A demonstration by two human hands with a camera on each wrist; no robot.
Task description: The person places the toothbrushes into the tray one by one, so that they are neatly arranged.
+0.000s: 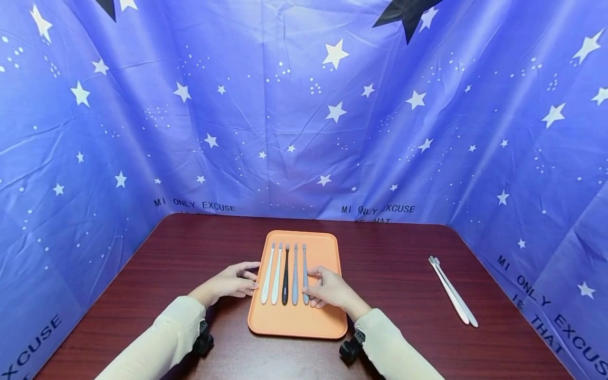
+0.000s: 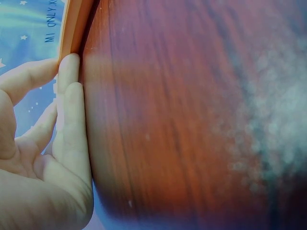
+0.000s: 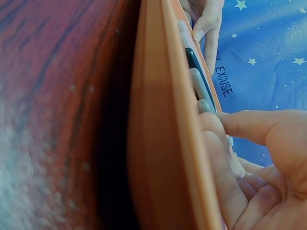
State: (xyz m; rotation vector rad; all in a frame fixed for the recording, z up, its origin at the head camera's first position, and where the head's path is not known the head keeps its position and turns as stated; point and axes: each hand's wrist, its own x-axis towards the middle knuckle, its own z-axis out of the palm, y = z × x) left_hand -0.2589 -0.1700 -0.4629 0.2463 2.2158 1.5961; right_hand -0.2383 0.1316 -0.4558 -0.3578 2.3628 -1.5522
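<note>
Watching remotely, I saw the right grip [image 1: 331, 289] pinched, nearly closed, on the rightmost grey toothbrush [image 1: 305, 259], low on its handle, the brush's head pointing ahead of the grip along the orange tray [image 1: 296, 323]. Four parallel brushes [image 1: 285, 279] lay just to its left; beyond them, my left grip [image 1: 231, 281], fingers loosely extended, touched the tray's edge.

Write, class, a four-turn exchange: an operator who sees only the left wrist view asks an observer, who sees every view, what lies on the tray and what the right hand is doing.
Operator: My left wrist view shows the left hand at the edge of the orange tray. What lies on the tray?
Observer: Five toothbrushes, side by side.
Operator: The right hand is outside my view. What is it doing?
Observer: It pinches the rightmost toothbrush of that row.
</note>
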